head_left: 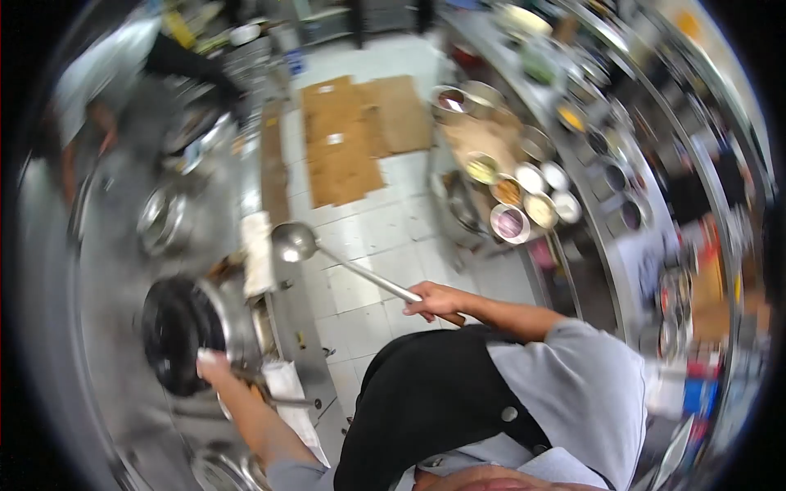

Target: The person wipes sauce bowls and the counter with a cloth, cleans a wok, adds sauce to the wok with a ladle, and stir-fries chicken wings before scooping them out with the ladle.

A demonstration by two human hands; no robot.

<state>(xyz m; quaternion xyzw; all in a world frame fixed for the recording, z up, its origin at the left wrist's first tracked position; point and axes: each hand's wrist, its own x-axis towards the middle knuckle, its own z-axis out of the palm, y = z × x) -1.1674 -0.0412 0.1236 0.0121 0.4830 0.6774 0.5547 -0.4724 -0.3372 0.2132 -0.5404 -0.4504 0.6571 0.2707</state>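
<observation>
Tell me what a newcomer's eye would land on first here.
Probably the long ladle, held in the right grip against the pale tiled floor. Then the dark wok on the left, with the left grip and a white cloth at its edge, and the brown cardboard on the floor ahead.

Black apron (430, 389); round pale button (509, 414) near edge; light grey shirt (565, 372), short sleeves (594, 342); pale collar (566, 468)

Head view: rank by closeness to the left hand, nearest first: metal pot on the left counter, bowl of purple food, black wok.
1. Black wok: left side, right by the left hand.
2. Metal pot: left counter, past the wok.
3. Bowl of purple food: right side, across the aisle.
</observation>
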